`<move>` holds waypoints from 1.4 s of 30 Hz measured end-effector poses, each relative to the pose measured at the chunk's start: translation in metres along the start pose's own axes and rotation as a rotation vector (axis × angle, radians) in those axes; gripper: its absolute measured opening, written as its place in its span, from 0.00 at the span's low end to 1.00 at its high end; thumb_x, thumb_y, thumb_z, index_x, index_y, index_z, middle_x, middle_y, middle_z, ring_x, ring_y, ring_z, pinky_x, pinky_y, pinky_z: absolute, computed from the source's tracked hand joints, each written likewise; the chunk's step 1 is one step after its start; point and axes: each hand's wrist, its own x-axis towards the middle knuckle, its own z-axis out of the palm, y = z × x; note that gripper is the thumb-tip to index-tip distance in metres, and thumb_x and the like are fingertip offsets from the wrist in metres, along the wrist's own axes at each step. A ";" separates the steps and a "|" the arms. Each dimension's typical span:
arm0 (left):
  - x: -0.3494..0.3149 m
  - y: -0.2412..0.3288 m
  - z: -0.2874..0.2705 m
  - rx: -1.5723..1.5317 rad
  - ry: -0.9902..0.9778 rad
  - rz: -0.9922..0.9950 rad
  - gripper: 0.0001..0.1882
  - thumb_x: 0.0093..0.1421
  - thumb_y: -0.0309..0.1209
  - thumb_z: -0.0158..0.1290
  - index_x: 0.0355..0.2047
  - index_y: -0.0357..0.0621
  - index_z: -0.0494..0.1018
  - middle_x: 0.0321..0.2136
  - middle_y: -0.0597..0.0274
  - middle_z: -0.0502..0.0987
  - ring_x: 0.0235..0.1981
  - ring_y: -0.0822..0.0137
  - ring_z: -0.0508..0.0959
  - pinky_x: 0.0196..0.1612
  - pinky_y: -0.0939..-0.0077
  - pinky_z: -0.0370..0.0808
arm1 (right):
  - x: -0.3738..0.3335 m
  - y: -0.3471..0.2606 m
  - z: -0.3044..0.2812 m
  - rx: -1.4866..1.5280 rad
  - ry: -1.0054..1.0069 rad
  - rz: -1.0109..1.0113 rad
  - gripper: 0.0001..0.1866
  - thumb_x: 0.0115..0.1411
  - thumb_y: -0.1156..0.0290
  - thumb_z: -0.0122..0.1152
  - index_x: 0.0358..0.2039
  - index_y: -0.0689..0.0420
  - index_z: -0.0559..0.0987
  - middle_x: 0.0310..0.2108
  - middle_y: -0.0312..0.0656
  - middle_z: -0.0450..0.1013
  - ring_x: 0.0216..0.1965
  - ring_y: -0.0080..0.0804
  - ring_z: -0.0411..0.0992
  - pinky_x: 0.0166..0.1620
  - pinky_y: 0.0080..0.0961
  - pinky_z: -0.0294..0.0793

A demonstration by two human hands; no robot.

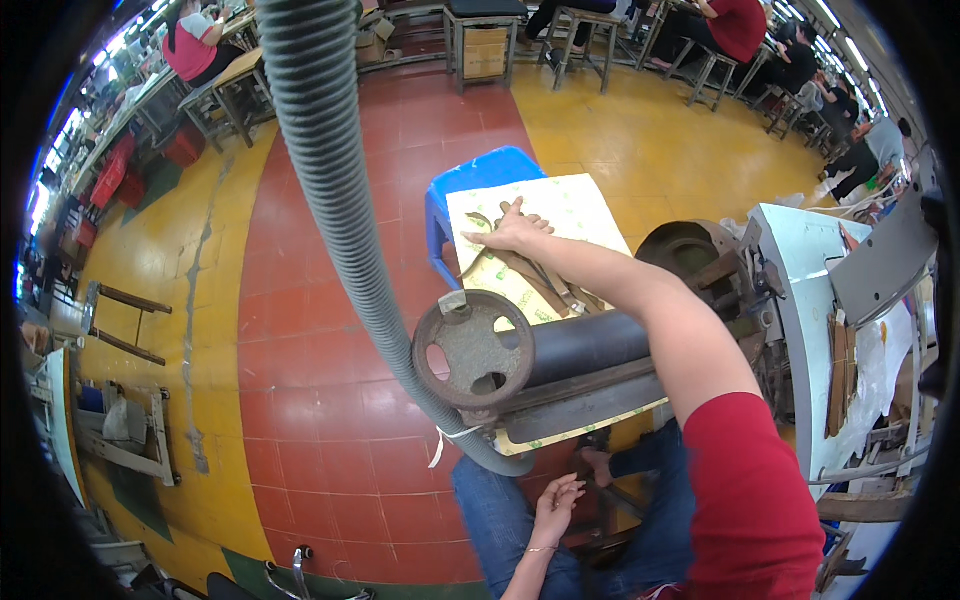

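Note:
My right arm, in a red sleeve, stretches across the machine. My right hand (515,230) is over a pale yellow printed sheet (570,200) lying on a blue plastic stool (480,172). Its fingers are spread above several brown, leather-like strips (530,278) on the sheet; whether it touches them I cannot tell. My left hand (556,505) is low over my lap, near the machine's lower edge, with fingers loosely bent and apart and no object visible in them. Between the hands sits the machine's dark roller (590,347) with a round, worn metal wheel (474,348) at its left end.
A thick grey ribbed hose (330,170) runs down past the wheel's left side. At right stands a pale table (800,250) with brown strips (840,370) on it. Stools and seated people (730,30) line the far side. A low wooden frame (130,435) stands at left.

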 end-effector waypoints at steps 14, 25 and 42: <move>0.002 0.002 0.000 0.051 -0.008 -0.027 0.15 0.66 0.31 0.42 0.52 0.44 0.66 0.46 0.60 0.75 0.45 0.71 0.75 0.44 0.80 0.70 | 0.009 -0.004 0.031 -0.021 0.002 -0.301 0.34 0.48 0.70 0.64 0.54 0.64 0.60 0.49 0.51 0.71 0.50 0.44 0.70 0.49 0.37 0.72; 0.003 -0.003 -0.001 -0.014 0.005 0.010 0.14 0.65 0.30 0.44 0.50 0.44 0.67 0.44 0.62 0.76 0.42 0.73 0.76 0.40 0.82 0.69 | -0.017 0.062 -0.045 -0.402 -0.307 -0.321 0.45 0.40 0.53 0.75 0.53 0.62 0.63 0.34 0.48 0.72 0.35 0.36 0.72 0.39 0.36 0.69; 0.002 0.000 0.003 0.004 0.002 0.022 0.14 0.65 0.31 0.45 0.50 0.43 0.68 0.43 0.63 0.76 0.42 0.73 0.76 0.40 0.82 0.68 | 0.000 0.090 -0.014 -0.184 -0.173 -0.181 0.65 0.29 0.51 0.76 0.59 0.72 0.48 0.46 0.57 0.69 0.48 0.47 0.70 0.55 0.39 0.65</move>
